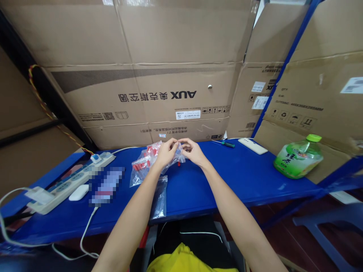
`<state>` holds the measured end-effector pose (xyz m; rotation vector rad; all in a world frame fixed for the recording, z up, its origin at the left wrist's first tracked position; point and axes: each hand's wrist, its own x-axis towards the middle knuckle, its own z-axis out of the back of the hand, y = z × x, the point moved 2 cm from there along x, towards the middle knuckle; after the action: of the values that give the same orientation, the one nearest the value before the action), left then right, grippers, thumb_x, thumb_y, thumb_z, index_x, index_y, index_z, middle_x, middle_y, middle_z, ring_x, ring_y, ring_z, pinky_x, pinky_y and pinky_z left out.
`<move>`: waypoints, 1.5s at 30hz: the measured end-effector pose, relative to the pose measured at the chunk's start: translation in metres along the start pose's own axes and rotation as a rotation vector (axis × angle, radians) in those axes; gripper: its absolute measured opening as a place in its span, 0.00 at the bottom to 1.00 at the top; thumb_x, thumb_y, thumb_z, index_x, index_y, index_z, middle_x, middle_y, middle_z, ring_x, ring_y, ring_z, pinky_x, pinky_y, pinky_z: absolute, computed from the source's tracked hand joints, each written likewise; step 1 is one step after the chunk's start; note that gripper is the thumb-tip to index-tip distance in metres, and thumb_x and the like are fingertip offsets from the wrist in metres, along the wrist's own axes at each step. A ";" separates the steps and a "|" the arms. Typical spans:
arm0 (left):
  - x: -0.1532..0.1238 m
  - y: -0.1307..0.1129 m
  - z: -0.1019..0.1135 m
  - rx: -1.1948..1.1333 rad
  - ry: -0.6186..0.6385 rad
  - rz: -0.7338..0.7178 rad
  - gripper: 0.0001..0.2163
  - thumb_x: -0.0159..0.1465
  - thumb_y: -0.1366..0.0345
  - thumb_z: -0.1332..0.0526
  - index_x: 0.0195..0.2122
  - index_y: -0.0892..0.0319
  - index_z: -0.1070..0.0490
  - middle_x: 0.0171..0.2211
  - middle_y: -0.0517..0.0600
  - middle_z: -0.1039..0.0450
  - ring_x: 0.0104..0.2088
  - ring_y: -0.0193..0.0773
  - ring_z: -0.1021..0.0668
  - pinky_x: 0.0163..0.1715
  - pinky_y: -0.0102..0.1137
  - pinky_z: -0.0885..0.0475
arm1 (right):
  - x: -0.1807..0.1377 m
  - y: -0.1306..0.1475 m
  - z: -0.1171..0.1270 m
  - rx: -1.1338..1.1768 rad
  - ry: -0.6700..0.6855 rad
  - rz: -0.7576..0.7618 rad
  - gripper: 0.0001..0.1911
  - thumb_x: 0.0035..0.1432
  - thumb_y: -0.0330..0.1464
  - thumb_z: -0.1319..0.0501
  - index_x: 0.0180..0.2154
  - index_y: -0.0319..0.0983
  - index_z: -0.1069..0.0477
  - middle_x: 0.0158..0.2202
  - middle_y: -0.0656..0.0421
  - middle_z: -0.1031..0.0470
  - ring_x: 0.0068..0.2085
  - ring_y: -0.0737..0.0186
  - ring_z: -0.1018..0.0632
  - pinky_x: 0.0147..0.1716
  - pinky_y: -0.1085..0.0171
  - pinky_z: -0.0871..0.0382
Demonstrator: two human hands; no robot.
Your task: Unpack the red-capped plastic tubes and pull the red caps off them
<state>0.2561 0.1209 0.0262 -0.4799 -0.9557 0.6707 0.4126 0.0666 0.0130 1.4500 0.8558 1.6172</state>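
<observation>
My left hand [166, 152] and my right hand [193, 151] meet over the middle of the blue table, fingertips pinched together at the top of a small clear plastic bag [179, 155]. A small red piece [179, 164] shows at the bag's lower edge; whether it lies inside or beneath is hard to tell. Left of my left hand, clear bags with several red tube-like pieces [141, 165] lie in a pile, partly hidden by my wrist. A flat clear bag [160, 198] rests near the front edge, beside my left forearm.
A power strip [76, 177], a white case [78, 192] and a blurred-out phone [107, 186] with a cable lie left. On the right are a green screwdriver [228, 144], a white flat device [253, 146] and a green bottle [297, 158]. Cardboard [159, 49] walls the back.
</observation>
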 end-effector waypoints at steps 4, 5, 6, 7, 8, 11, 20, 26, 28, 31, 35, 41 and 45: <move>-0.001 -0.002 -0.002 -0.070 0.061 0.026 0.12 0.70 0.57 0.42 0.35 0.58 0.25 0.24 0.44 0.31 0.25 0.35 0.32 0.28 0.29 0.41 | 0.000 -0.001 0.003 -0.066 -0.113 0.020 0.17 0.57 0.38 0.39 0.48 0.42 0.27 0.28 0.63 0.22 0.30 0.62 0.22 0.36 0.63 0.27; -0.001 -0.003 -0.003 -0.093 0.073 0.034 0.13 0.70 0.56 0.42 0.35 0.58 0.25 0.24 0.44 0.32 0.25 0.34 0.33 0.27 0.28 0.42 | 0.000 -0.001 0.004 -0.093 -0.139 0.031 0.16 0.58 0.38 0.39 0.47 0.42 0.26 0.27 0.63 0.22 0.29 0.62 0.22 0.35 0.63 0.27; -0.001 -0.003 -0.003 -0.114 0.084 0.043 0.13 0.70 0.55 0.42 0.35 0.58 0.26 0.23 0.44 0.34 0.25 0.34 0.34 0.27 0.28 0.42 | 0.000 -0.001 0.005 -0.118 -0.163 0.041 0.15 0.58 0.37 0.39 0.46 0.42 0.26 0.27 0.63 0.22 0.28 0.62 0.22 0.35 0.63 0.27; -0.001 -0.003 -0.004 -0.131 0.096 0.053 0.14 0.69 0.54 0.42 0.35 0.58 0.26 0.23 0.44 0.35 0.24 0.34 0.35 0.27 0.28 0.43 | 0.000 -0.001 0.005 -0.136 -0.184 0.048 0.13 0.58 0.38 0.38 0.45 0.41 0.25 0.27 0.62 0.22 0.28 0.62 0.21 0.35 0.63 0.27; -0.001 -0.004 -0.004 -0.144 0.105 0.060 0.14 0.69 0.53 0.42 0.36 0.58 0.26 0.22 0.43 0.36 0.24 0.33 0.36 0.26 0.28 0.43 | 0.001 -0.002 0.006 -0.142 -0.201 0.050 0.13 0.58 0.38 0.38 0.43 0.40 0.25 0.27 0.61 0.22 0.28 0.62 0.21 0.34 0.64 0.27; 0.000 -0.004 -0.004 -0.162 0.106 0.060 0.14 0.69 0.53 0.41 0.37 0.59 0.26 0.22 0.43 0.37 0.24 0.33 0.36 0.27 0.28 0.43 | 0.004 -0.006 0.008 -0.045 -0.246 0.010 0.15 0.57 0.42 0.36 0.42 0.40 0.25 0.29 0.60 0.21 0.27 0.63 0.21 0.33 0.64 0.26; 0.001 -0.004 -0.002 -0.206 0.001 0.061 0.13 0.68 0.54 0.40 0.34 0.59 0.28 0.28 0.46 0.30 0.29 0.34 0.31 0.31 0.29 0.37 | 0.004 -0.011 0.004 0.164 -0.089 -0.180 0.21 0.44 0.46 0.25 0.31 0.36 0.23 0.27 0.60 0.23 0.26 0.67 0.27 0.29 0.67 0.34; 0.002 -0.006 0.000 -0.224 0.050 0.061 0.14 0.68 0.54 0.39 0.33 0.59 0.27 0.27 0.46 0.31 0.28 0.34 0.32 0.31 0.29 0.38 | 0.002 -0.007 0.006 0.174 -0.112 -0.168 0.18 0.47 0.45 0.27 0.28 0.37 0.26 0.23 0.64 0.28 0.24 0.70 0.32 0.26 0.69 0.41; 0.002 -0.008 0.000 -0.235 0.051 0.049 0.14 0.68 0.54 0.40 0.34 0.60 0.27 0.28 0.46 0.30 0.29 0.34 0.31 0.32 0.29 0.37 | 0.002 -0.006 0.005 0.171 -0.096 -0.157 0.19 0.47 0.46 0.27 0.29 0.37 0.26 0.24 0.64 0.28 0.25 0.70 0.32 0.27 0.69 0.40; 0.002 -0.008 -0.001 -0.254 0.063 0.040 0.14 0.69 0.54 0.40 0.35 0.60 0.26 0.30 0.47 0.28 0.31 0.35 0.30 0.33 0.29 0.36 | 0.001 -0.005 0.004 0.162 -0.082 -0.151 0.21 0.48 0.48 0.28 0.29 0.37 0.27 0.23 0.65 0.30 0.24 0.71 0.34 0.25 0.69 0.42; 0.002 -0.008 -0.004 -0.269 0.124 0.036 0.14 0.70 0.54 0.42 0.36 0.60 0.26 0.30 0.48 0.27 0.31 0.35 0.28 0.34 0.30 0.34 | 0.001 -0.005 0.003 0.157 -0.068 -0.125 0.24 0.49 0.51 0.29 0.29 0.38 0.28 0.22 0.65 0.31 0.23 0.71 0.35 0.25 0.69 0.44; 0.003 -0.014 0.003 -0.149 0.078 0.019 0.13 0.70 0.55 0.42 0.34 0.59 0.27 0.27 0.46 0.30 0.28 0.34 0.31 0.30 0.29 0.37 | 0.001 0.000 -0.001 0.113 -0.053 -0.089 0.25 0.52 0.54 0.31 0.32 0.40 0.32 0.20 0.66 0.33 0.21 0.71 0.36 0.23 0.69 0.45; 0.004 -0.015 0.014 -0.044 -0.035 0.033 0.13 0.69 0.55 0.42 0.34 0.59 0.28 0.27 0.46 0.29 0.26 0.33 0.32 0.29 0.29 0.38 | 0.000 0.001 -0.007 0.069 -0.006 -0.104 0.25 0.55 0.55 0.33 0.37 0.40 0.31 0.19 0.67 0.34 0.19 0.70 0.37 0.21 0.70 0.47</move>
<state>0.2502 0.1144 0.0459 -0.5249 -0.9995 0.6907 0.4061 0.0662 0.0129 1.4323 0.9761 1.5192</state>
